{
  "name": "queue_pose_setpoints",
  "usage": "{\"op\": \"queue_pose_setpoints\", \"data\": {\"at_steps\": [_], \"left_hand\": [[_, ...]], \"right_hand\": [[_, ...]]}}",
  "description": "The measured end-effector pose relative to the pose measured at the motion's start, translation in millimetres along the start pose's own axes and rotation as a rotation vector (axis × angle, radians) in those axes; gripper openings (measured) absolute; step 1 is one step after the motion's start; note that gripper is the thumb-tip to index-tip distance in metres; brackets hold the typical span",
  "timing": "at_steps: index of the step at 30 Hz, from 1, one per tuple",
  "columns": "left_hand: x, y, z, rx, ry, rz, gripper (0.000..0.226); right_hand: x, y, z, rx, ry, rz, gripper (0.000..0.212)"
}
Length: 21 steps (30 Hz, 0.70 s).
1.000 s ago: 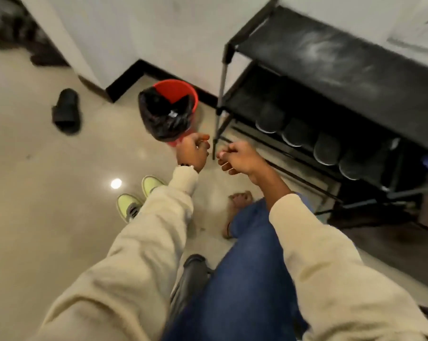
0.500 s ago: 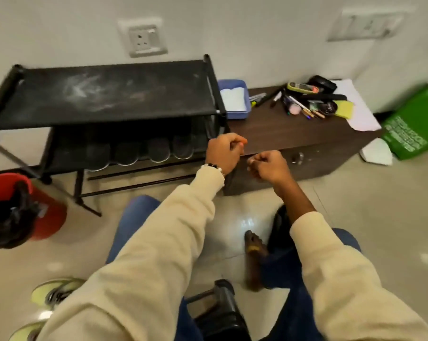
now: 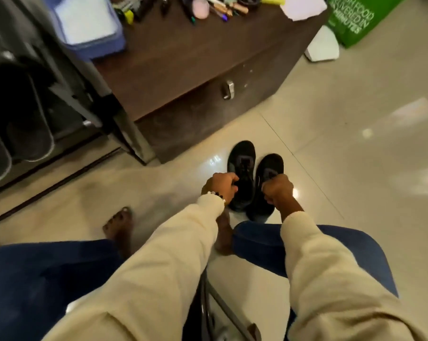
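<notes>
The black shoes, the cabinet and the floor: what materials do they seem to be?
Black shoes: probably matt mesh fabric; the blur leaves it open. Cabinet: dark wood-look board, perhaps laminate, low sheen. Floor: glossy tile, by its reflections and joint lines.

Black lace-up fabric trainer (image 3: pixel 242 158), sole down, toe pointing away, second matching black trainer (image 3: pixel 271 166) touching its right side, set slightly nearer, both on glossy cream tiled floor (image 3: pixel 343 148)

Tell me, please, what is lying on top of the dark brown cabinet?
On the cabinet lie a blue tray, scattered pens, a pink round item and white paper. Anything under tray or paper is covered; the back edge is out of frame.
</notes>
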State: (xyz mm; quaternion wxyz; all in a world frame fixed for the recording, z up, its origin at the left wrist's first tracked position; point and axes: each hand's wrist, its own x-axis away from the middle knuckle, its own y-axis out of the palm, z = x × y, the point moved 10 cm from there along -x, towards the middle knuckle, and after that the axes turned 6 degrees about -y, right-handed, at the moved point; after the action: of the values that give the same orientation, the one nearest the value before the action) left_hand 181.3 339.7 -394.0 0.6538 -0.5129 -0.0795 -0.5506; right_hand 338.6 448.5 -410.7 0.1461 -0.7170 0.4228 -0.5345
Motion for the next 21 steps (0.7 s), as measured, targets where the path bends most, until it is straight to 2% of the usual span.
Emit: {"op": "queue_pose_setpoints", "data": {"at_steps": [5,7,9,11,14,16,17,18,19,21], "left_hand": [[-43,68,-13,-0.254,-0.056,-0.13,0.045],[-69,99,-17,-0.376,-0.076,-0.152,0.044],[-93,135,-31,-0.402,-0.105,-0.208,0.05],[-107,155,-31,-0.418,-0.078,-0.235,0.059],[-95,141,-22,-0.441,-0.156,-0.244,0.043],[-72,111,11,-0.381,-0.153,-0.262,0.04],[-70,108,21,-0.388,-0.089,-0.244,0.04],[-91,129,9,-0.455,-0.06,-0.217,0.039],[-97,132,-2,-0.428,-0.124,-0.218,0.039],[-93,133,-12,-0.399,-0.147,-0.203,0.038]], "right_hand": [[-30,48,58,0.169,0.173,-0.1,0.045],[-48,72,86,0.175,0.303,-0.134,0.048],[-54,89,104,0.152,0.38,-0.148,0.051],[-68,105,118,0.164,0.374,-0.141,0.051],[-82,113,124,0.197,0.307,-0.084,0.041],[-90,109,126,0.208,0.266,-0.026,0.032],[-90,106,128,0.214,0.262,-0.016,0.031],[-88,104,128,0.222,0.264,-0.017,0.032],[-88,104,129,0.224,0.275,-0.021,0.034],[-82,106,128,0.191,0.287,-0.041,0.037]]}}
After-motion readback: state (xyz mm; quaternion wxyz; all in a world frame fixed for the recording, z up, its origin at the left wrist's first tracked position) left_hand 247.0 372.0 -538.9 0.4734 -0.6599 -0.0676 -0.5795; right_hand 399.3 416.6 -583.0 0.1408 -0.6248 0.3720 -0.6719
